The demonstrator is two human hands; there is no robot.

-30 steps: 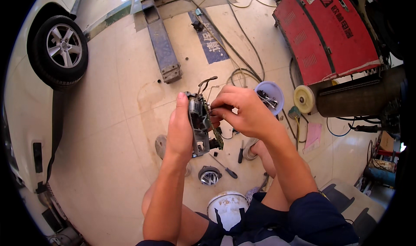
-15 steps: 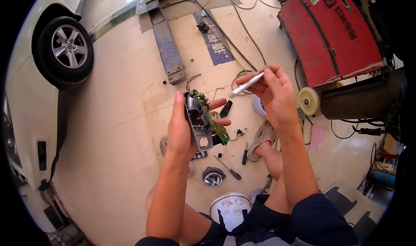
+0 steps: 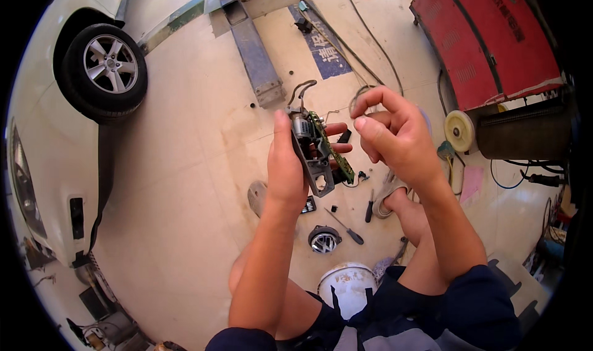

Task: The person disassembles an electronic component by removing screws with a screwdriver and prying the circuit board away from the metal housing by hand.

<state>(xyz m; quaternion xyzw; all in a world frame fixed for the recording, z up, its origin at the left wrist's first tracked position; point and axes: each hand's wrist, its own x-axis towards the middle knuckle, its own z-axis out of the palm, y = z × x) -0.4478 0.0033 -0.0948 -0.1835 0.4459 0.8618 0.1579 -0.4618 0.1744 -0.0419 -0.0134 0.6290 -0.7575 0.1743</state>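
Note:
My left hand (image 3: pixel 287 175) is wrapped round an opened grey housing (image 3: pixel 321 184), tilted up in front of me. A small silver motor (image 3: pixel 301 127) sits in its upper part, and a dark cable (image 3: pixel 302 86) loops out of the top. Along the right side a green circuit board (image 3: pixel 344 165) stands partly away from the housing, with my left fingertips showing behind it. To the right, and apart from the board, my right hand (image 3: pixel 411 144) is raised with thumb and fingers pinched. What lies in the pinch, if anything, is hidden.
Below on the floor are a round chrome badge (image 3: pixel 324 241), a screwdriver (image 3: pixel 352 233) and another dark-handled tool (image 3: pixel 369 209). A white bucket (image 3: pixel 347 280) stands between my legs. A car wheel (image 3: pixel 110 67) is at left, a metal lift arm (image 3: pixel 253 54) ahead, a red cabinet (image 3: pixel 482 36) at right.
The white pen-like stick that showed in my right hand is out of sight, and those fingers have curled. The whole view has shifted, and the cable on the housing shows more.

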